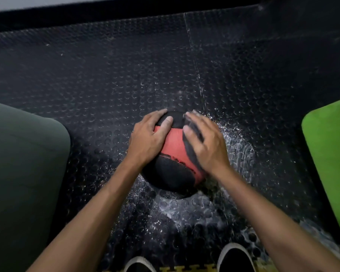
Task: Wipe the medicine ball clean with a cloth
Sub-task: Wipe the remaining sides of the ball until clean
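We are in the middle of the wiping, as far as we can judge. The medicine ball (172, 154) lies on the black studded floor (86, 75), between our two arms and a little beyond our shoes (235, 256). Our left hand (148, 139) rests on its left upper side with the fingers spread flat, only steadying it. Our right hand (205, 143) presses a dark cloth (192, 150) against the right side of the ball; the fingers look nearly straight over the cloth, but the hand is blurred, so we cannot tell if they pinch it. The floor around the ball shines wet, mostly to the right and near us. The red band and the near black panel show no cloth on them now; which parts are already clean we cannot say, and the underside is surely left to do.

The ball is round, so it has no real long axis. Its red band runs from far left to near right across the top.
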